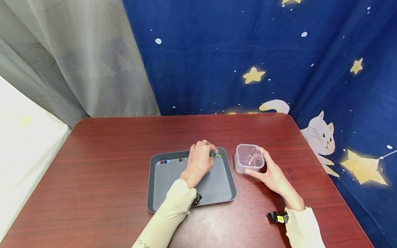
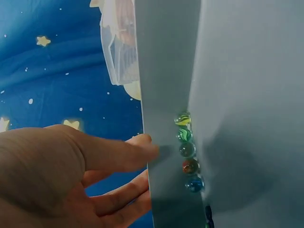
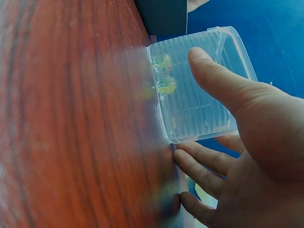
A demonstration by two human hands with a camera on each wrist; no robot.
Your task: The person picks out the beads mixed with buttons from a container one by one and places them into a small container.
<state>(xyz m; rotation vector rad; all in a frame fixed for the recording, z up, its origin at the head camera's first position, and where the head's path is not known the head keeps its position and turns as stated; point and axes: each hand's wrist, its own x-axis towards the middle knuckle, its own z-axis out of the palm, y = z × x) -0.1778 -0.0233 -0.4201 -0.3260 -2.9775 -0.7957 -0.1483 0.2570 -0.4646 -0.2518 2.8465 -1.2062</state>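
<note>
My left hand (image 1: 199, 159) reaches over the far rim of a grey tray (image 1: 173, 182), fingers loosely bent. In the left wrist view its thumb and fingers stand by the tray wall with nothing visible between them. Beside them several glass marbles line the tray's edge, among them a yellow-green marble (image 2: 183, 119), a red-brown marble (image 2: 191, 166) and a blue marble (image 2: 194, 184). My right hand (image 1: 274, 177) grips a clear plastic container (image 1: 240, 168) standing right of the tray, thumb on its near side. Inside it shows a yellowish-green marble (image 3: 166, 85).
More marbles, including a dark blue marble (image 1: 165, 162), sit along the tray's far left edge. Red-brown wood tabletop (image 1: 102, 165) surrounds the tray. A blue star-patterned curtain (image 1: 214, 62) and a grey curtain (image 1: 77, 55) hang behind the table.
</note>
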